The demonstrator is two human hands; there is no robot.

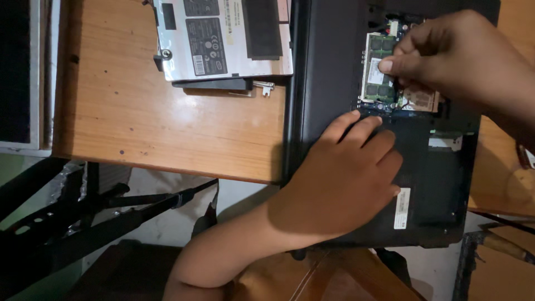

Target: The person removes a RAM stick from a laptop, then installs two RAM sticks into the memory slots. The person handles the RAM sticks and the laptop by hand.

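nearest the camera, the left hand (340,178) lies flat, palm down, on the black underside of an upturned laptop (323,72). its fingers are stretched out close together, holding nothing, with the fingertips (356,120) just at the lower edge of an open bay in the case. the laptop sits on a wooden table (167,122), its near end jutting past the table's front edge.

further out, inside the open bay, a green memory module (374,83) rests in its slot, with a small tan card (419,100) just beside it. the right hand (462,56) comes in from the right, its thumb and forefinger pinched together right at the module's edge; whether they truly grip it or only press on it cannot be told.

farther still, at the table's far side, a silver hard drive in a metal bracket (223,39) lies label up on a dark plate, well apart from both hands. black metal struts (111,206) show below the table on the left.
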